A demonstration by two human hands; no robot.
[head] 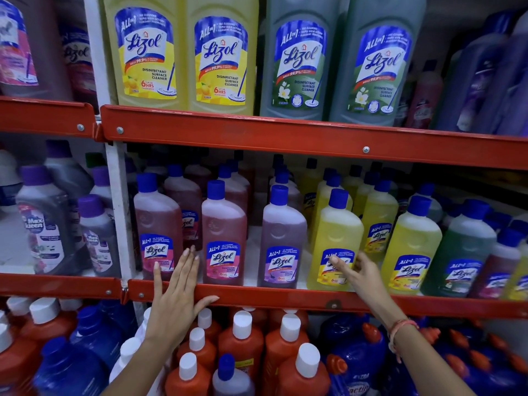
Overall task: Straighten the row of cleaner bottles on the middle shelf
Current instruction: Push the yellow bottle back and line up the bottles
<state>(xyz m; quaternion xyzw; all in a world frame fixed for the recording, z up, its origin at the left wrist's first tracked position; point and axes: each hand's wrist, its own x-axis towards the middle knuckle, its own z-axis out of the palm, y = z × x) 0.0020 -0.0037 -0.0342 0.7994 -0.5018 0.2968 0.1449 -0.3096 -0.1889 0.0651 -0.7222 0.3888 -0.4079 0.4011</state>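
Note:
On the middle shelf [285, 298] stands a front row of Lizol cleaner bottles with blue caps. From the left: a pink bottle [155, 224], a second pink bottle [224, 232], a purple bottle [281, 238], a yellow bottle [335, 235], another yellow bottle [411, 247] and a green bottle [460, 252]. My left hand [177, 292] lies flat and open over the red shelf edge, fingertips between the two pink bottles. My right hand [360, 274] touches the label of the first yellow bottle with spread fingers; no grip shows.
More bottles stand in rows behind the front ones. Large yellow and green Lizol jugs [183, 52] fill the shelf above. Orange and blue bottles with white caps [243, 338] crowd the shelf below my arms. A white upright post [117, 210] splits off a left bay of grey bottles.

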